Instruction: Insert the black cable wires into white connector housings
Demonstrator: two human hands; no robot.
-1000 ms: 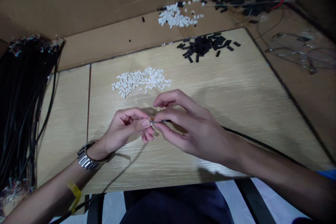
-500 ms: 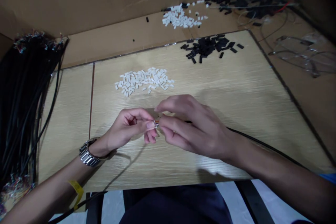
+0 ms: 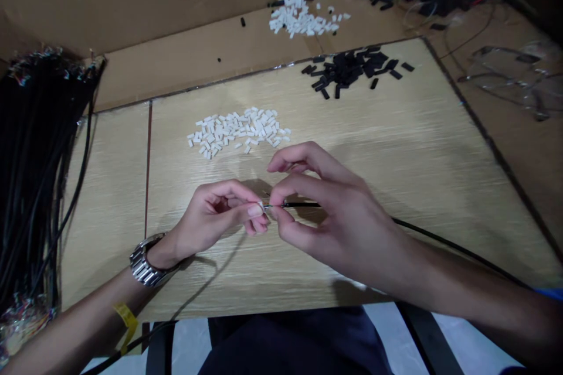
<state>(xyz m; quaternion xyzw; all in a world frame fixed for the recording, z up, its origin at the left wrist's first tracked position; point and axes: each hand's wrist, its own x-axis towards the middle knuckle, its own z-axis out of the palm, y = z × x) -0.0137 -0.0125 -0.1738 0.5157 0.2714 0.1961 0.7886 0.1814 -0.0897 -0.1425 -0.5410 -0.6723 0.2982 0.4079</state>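
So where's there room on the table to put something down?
Biggest bare patch: right side of the table, between its black pieces and the black cable. A smaller one lies between its white pieces and the brown line. It's crowded far left under the cable bundle, and around the left hand and right hand.

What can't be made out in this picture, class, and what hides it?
All in the head view:
Wires: too small, partly covered by the left hand and right hand.
Black cable: partly hidden behind the right hand.
Cable bundle: cut off by the left edge.
White pieces: overlapping, too small to count.
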